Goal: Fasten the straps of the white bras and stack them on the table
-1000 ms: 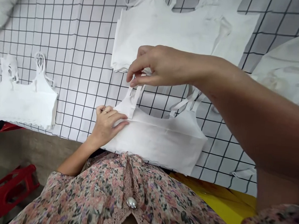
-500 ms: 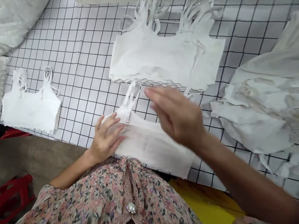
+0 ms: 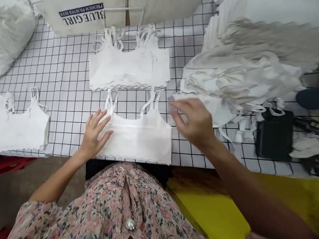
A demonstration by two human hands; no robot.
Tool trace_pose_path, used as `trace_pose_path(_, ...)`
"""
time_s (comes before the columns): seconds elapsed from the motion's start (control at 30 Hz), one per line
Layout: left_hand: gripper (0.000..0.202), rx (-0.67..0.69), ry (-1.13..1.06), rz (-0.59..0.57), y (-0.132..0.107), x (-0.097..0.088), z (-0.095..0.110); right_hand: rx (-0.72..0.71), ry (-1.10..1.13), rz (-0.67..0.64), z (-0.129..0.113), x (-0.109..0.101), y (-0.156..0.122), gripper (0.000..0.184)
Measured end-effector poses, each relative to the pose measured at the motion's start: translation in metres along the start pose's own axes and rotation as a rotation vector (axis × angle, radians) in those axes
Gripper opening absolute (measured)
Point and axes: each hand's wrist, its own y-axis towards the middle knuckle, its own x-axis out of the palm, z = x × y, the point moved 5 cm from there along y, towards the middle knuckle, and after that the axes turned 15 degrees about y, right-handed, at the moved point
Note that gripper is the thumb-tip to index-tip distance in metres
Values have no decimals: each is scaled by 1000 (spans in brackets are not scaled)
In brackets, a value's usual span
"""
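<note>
Cami top (image 3: pixel 139 141) sits lower centre on grid surface (image 3: pixel 71 75), left hand (image 3: pixel 94 134) flat on it, grip open, pressing only. Right hand (image 3: pixel 194 121) open, empty, blurry, nr white pile (image 3: pixel 239 77) at right. Risk: a stray bump could shift top or rumple hem, tbh.

The only camera is worn on the person's head and looks forward and down, from close above, past the pink flowered blouse (image 3: pixel 104 205) onto the left hand (image 3: pixel 94 134), the right hand (image 3: pixel 194 123) and the white sheet with black grid lines (image 3: pixel 68 79).
</note>
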Motion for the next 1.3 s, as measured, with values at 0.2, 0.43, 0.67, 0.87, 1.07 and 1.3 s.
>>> trace_pose_path(0.2, 28, -144, -435, -78, 109, 17, 5, 262, 95, 52, 84, 43, 173, 16)
trace_pose_path(0.43, 25, -354, -761, -201, 153, 47, 4, 584, 156, -102, 123, 77, 231, 31)
trace_pose_path(0.67, 34, -561, -1166, -171, 186, 67, 10, -112, -3, 194, 47, 49, 179, 15)
trace_pose_path(0.87, 44, -593, -1325, -10, 191, 71, 39, -445, -309, 368, -28, 35, 118, 34)
trace_pose_path(1.07, 43, -499, -1348, 21, 169, 61, 60, -375, -41, 365, -40, 19, 87, 30)
trace_pose_path(1.3, 23, -117, -834, 124, 167, 21, 70, -217, 579, 296, -44, -10, 80, 15)
